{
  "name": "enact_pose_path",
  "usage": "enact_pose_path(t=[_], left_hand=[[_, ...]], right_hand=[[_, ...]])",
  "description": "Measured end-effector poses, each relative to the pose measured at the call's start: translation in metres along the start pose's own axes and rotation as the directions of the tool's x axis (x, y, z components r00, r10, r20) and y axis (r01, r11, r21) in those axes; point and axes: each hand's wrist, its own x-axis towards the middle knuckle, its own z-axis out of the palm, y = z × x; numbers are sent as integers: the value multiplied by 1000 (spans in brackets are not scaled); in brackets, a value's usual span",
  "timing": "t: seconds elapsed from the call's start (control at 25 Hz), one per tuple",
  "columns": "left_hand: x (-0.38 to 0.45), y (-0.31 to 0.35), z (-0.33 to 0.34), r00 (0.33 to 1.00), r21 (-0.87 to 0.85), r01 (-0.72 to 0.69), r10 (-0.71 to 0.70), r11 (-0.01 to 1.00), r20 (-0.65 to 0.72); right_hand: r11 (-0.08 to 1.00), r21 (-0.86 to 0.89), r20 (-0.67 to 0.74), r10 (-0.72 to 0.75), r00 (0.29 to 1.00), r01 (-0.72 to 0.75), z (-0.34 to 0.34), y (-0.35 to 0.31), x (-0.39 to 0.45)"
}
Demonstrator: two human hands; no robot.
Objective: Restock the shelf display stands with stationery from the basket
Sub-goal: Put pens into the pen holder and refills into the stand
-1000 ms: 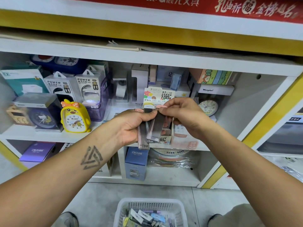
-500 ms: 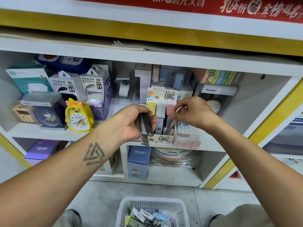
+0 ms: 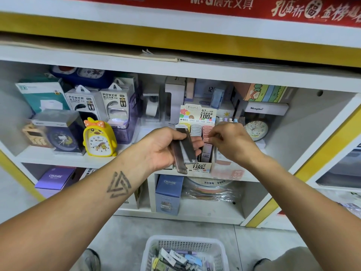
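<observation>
Head view: the left hand (image 3: 164, 147) grips spare lead cases (image 3: 184, 149); the right hand (image 3: 230, 142) pinches one into the display stand (image 3: 197, 133) (pink row), probably seating it next.

The left hand (image 3: 162, 147) grips two dark flat lead cases (image 3: 184, 149) in front of the display stand (image 3: 199, 116) on the shelf (image 3: 58, 159); the right hand (image 3: 232, 141) pinches a pink case (image 3: 207, 139) at the stand's right column. A white basket (image 3: 183, 245) of stationery sits near, on the floor, and a yellow duck clock (image 3: 98, 138) stands to the left
</observation>
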Motion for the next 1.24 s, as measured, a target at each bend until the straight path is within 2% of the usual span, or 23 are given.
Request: enact_pose_path(t=[0.04, 0.08, 0.12, 0.2, 0.24, 0.4, 0.56, 0.64, 0.76, 0.88, 1.0, 1.16, 1.24], left_hand=[[0, 0, 0, 1000, 12, 4, -5, 1000, 29], [-1, -1, 1, 999, 32, 6, -8, 999, 54], [-2, -1, 1, 997, 53, 8, -12, 999, 77], [-2, -2, 2, 992, 101, 11, -23, 995, 121], [-3, -3, 3, 990, 126, 3, -21, 992, 141], [-3, -7, 5, 983, 162, -13, -17, 987, 183], [0, 0, 2, 997, 149, -52, 44, 987, 58], [1, 5, -1, 997, 144, -62, 69, 988, -46], [0, 11, -2, 987, 180, -26, 55, 983, -153], [2, 13, -3, 984, 145, -52, 75, 988, -161], [1, 11, -4, 984, 106, -69, 85, 992, -155], [-2, 10, -3, 979, 26, -119, 122, 993, -166], [-1, 9, -4, 972, 42, -135, 140, 990, -186]], right_hand=[[1000, -8, -48, -17, 999, 16, -1, -2, 1], [998, 70, -75, 5, 997, 0, -4, -5, 1], [971, 235, -64, 66, 996, -49, -6, -9, 1], [768, 612, 76, 180, 981, -188, -8, -18, -1], [667, 706, 143, 196, 970, -239, -9, -21, -1], [526, 799, 232, 178, 956, -292, -11, -27, -2], [389, 882, 161, 279, 947, -265, -23, -18, 1], [429, 877, 88, 302, 949, -217, -32, -7, 2], [489, 848, 87, 250, 964, -203, -38, 3, -1], [525, 821, 156, 174, 972, -225, -36, 5, -5], [587, 775, 158, 178, 971, -234, -27, -1, -3], [718, 673, 65, 184, 981, -179, -10, -17, -1], [751, 647, -8, 180, 984, -132, -4, -22, 0]])
